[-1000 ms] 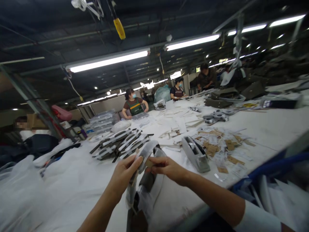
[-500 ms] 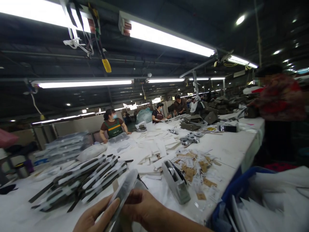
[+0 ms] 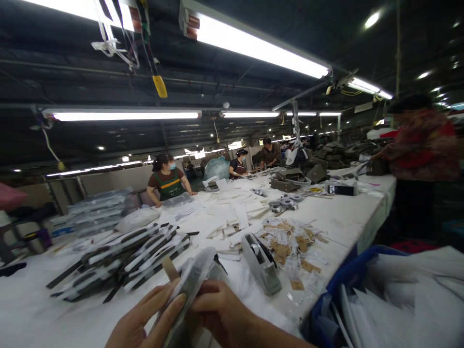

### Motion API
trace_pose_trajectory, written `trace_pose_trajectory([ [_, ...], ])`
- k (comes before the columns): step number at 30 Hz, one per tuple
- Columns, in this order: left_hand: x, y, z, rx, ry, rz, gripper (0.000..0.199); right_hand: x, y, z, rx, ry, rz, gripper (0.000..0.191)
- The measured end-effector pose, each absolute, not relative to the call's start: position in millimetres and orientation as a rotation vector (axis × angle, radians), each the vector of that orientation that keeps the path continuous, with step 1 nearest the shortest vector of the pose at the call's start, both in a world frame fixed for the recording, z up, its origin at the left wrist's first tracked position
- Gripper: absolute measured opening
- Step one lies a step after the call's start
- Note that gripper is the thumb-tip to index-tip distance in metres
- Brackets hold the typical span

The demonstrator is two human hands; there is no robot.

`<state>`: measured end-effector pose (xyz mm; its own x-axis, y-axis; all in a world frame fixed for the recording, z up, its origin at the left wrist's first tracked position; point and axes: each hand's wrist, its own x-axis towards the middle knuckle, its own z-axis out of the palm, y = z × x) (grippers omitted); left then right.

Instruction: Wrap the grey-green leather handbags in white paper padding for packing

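Note:
In the head view, a dark strap-like piece wrapped in translucent white film (image 3: 198,271) tilts upward near the bottom centre. My left hand (image 3: 143,316) grips it from the left, thumb pressed on its near face. Fingers of my right hand (image 3: 225,309) are curled around its right side, partly hidden behind it. A brown card strip (image 3: 169,268) sticks up beside the left fingers. To the left lies a pile of similar dark straps (image 3: 123,261) with white wrapping. A grey tape dispenser (image 3: 261,265) stands just beyond my right hand.
Brown paper tags (image 3: 290,246) lie scattered past the dispenser, with tape rolls (image 3: 284,203) behind them. A blue bin (image 3: 321,302) of white sheets stands at the lower right. White sheets (image 3: 226,217) cover the table's middle. Several people work around the table.
The view has shifted slightly. Both hands still hold the wrapped piece, and more of the brown card strip shows beside my left fingers.

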<state>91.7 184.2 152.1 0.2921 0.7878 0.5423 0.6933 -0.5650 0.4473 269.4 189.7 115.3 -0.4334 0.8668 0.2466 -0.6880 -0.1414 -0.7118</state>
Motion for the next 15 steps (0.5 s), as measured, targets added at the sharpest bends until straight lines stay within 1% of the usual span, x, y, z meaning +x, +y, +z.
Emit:
trace_pose_trajectory([
  [7, 103, 165, 163, 2.363, 1.461, 1.211, 0.036, 279, 176, 121, -0.234, -1.092, 1.760, 0.039],
  [11, 114, 156, 170, 2.286, 1.437, 1.158, 0.029, 282, 173, 122, -0.325, -1.078, 1.784, 0.036],
  [15, 122, 152, 168, 2.208, 1.431, 1.210, 0.024, 281, 173, 123, -0.419, -1.023, 1.805, 0.036],
])
